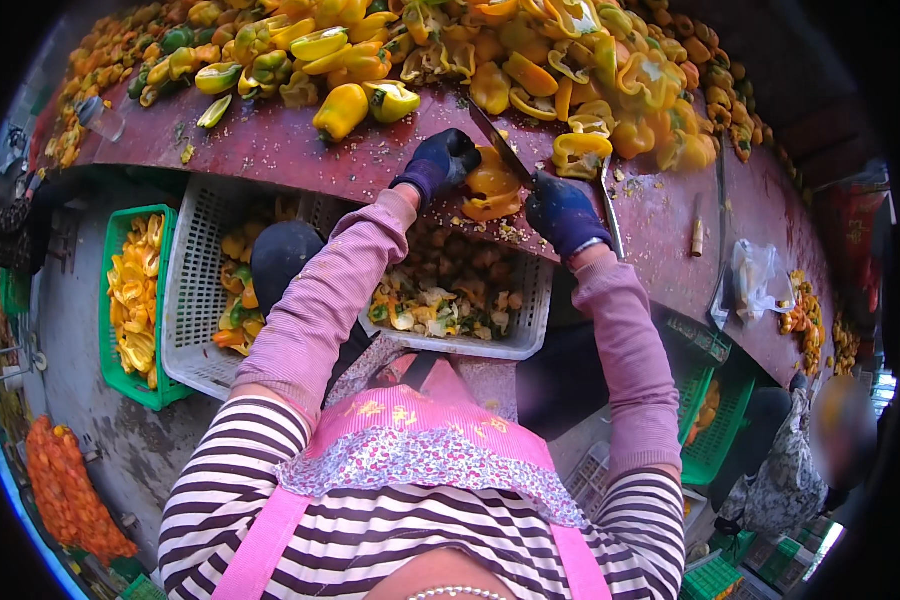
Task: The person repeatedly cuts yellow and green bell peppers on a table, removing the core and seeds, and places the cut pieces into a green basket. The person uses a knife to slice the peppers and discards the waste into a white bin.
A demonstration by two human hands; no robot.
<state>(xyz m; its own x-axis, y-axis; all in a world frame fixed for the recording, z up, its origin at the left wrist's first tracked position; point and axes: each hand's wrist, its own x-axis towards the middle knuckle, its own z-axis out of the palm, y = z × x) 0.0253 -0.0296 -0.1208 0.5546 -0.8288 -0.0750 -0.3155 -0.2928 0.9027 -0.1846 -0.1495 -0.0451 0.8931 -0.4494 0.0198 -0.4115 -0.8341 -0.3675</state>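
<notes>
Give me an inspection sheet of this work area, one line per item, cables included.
Surface: red tabletop, strewn with pale seeds and scraps.
Job's things: cut yellow bell pepper between the hands; knife; bell pepper pile beyond.
Clutter: clear plastic bag at right.
Hands: both dark-gloved; right hand grips the knife; left hand curled beside the cut pepper, contact unclear.
Cables: nothing seen.
Surroundings: white crate of trimmings below the table edge; green crate of pepper pieces and orange mesh sack at left.
</notes>
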